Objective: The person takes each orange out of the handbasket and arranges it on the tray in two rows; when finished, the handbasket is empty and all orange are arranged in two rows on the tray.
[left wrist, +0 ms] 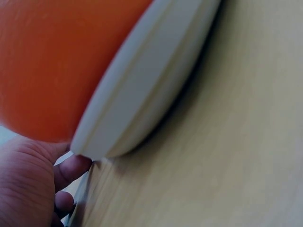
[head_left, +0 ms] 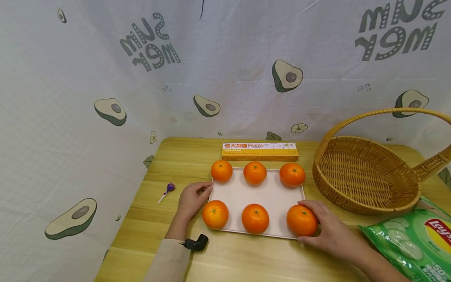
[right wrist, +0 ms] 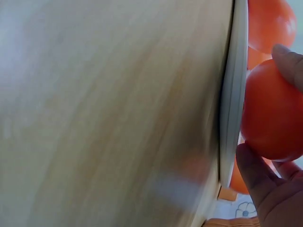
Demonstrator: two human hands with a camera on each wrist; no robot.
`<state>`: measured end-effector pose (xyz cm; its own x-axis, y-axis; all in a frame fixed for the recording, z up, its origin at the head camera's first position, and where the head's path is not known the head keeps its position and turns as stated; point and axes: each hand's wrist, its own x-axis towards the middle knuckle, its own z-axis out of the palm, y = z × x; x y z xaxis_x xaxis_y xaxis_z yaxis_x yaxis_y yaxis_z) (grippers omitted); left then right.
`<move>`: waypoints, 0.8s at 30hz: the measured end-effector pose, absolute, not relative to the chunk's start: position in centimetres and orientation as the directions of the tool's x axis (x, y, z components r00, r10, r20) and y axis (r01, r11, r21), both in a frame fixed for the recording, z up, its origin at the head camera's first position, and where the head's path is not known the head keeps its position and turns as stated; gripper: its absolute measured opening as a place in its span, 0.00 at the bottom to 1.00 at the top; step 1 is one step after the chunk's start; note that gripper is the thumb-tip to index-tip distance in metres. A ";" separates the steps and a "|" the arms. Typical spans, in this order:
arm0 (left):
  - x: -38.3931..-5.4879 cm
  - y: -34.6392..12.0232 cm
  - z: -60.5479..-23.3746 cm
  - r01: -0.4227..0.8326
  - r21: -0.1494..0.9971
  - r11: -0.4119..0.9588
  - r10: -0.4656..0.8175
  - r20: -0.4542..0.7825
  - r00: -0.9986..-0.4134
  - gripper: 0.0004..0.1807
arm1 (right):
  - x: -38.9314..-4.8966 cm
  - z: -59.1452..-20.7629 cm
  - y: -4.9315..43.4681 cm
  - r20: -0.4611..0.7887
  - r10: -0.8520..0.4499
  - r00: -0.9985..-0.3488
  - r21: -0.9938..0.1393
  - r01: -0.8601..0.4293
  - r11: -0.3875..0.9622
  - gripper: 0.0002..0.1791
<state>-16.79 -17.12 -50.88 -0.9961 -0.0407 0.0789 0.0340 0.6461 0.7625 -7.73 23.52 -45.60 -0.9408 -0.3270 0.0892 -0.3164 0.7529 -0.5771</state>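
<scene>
A shallow white tray (head_left: pixel 232 194) holds several oranges in two rows, three oranges (head_left: pixel 255 172) along the back and the others along the front. My left hand (head_left: pixel 192 200) pinches the tray's left rim between the front-left orange (head_left: pixel 215 214) and the back-left one. In the left wrist view, its fingers (left wrist: pixel 72 170) meet the tray's edge (left wrist: pixel 125 90). With thumb and fingers spread round its right side, my right hand (head_left: pixel 327 229) grips the front-right orange (head_left: pixel 302 220). The right wrist view shows that orange (right wrist: pixel 272 113) at the tray's rim (right wrist: pixel 235 101).
Behind the tray lies a yellow pasta box (head_left: pixel 260 152). A wicker basket (head_left: pixel 366 201) with a tall handle stands at the right, with a green chip bag (head_left: pixel 405 243) in front of it. A purple-wrapped lollipop (head_left: pixel 170 187) lies at the left on the wooden table (head_left: pixel 141 231).
</scene>
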 end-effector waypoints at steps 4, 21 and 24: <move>-16.8 -17.1 -51.0 0.036 0.763 0.645 -0.039 0.081 -0.996 0.13 | -7.6 -45.7 23.2 0.100 -0.346 -0.933 -0.545 -0.342 0.765 0.52; -16.7 -17.1 -50.9 0.043 0.749 0.661 -0.036 0.088 -0.995 0.15 | -7.2 -45.5 23.5 0.113 -0.370 -0.922 -0.498 -0.375 0.782 0.51; -16.7 -17.1 -50.9 0.042 0.750 0.660 -0.035 0.087 -0.996 0.15 | -7.1 -45.6 23.5 0.105 -0.364 -0.926 -0.496 -0.366 0.788 0.51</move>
